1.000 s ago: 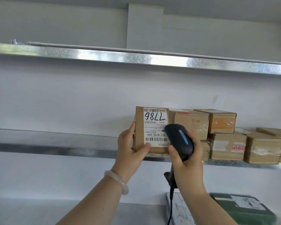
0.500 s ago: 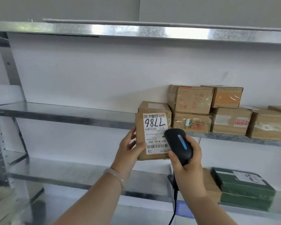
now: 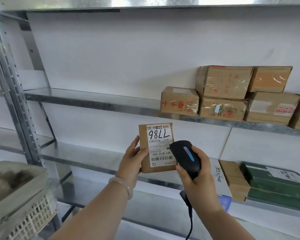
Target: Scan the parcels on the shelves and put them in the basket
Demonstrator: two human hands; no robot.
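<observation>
Metal shelving (image 3: pixel 87 99) is backed by a white wall. Lower left, the basket (image 3: pixel 29 220) seems partly filled. A labelled parcel (image 3: pixel 160 148) is clasped in the curled grip of the left hand (image 3: pixel 131 163), off the shelf. The scanner (image 3: pixel 185 156) is clasped in the right hand (image 3: pixel 199 182). Cardboard boxes (image 3: pixel 222 94) are left unscanned.

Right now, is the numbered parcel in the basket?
No, the left hand holds the parcel up by the scanner; the basket sits lower left.

A: Is the shelf (image 3: pixel 93 103) shiny metal?
B: Yes. The parcel (image 3: pixel 143 135) is matt brown cardboard, its label (image 3: pixel 160 148) smooth white paper; the scanner (image 3: pixel 185 156) is smooth black plastic.
</observation>
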